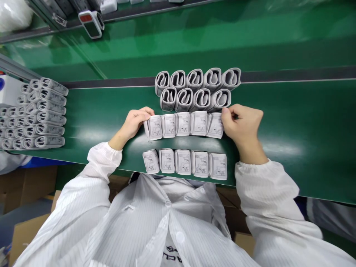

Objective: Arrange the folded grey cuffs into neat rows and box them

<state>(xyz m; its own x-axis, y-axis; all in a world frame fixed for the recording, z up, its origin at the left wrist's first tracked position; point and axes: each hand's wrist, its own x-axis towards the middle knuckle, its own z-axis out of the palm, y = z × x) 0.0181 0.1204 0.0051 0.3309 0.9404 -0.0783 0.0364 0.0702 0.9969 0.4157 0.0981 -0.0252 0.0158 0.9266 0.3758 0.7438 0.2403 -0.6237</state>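
Observation:
A middle row of rolled grey cuffs, printed with small line drawings, lies across the green bench in front of me. My left hand grips the cuff at the row's left end, thumb in front and fingers behind. At the other end, my right hand has its fingers curled and its thumb against the last cuff. Nearer my body lies another row of printed cuffs. Beyond the hands, two rows of cuffs stand on edge with their coiled ends showing.
Stacked rolled cuffs fill the bench's left end beside a white box. A white device with a dark screen hangs at the shelf edge above. Cardboard boxes stand below the bench at left.

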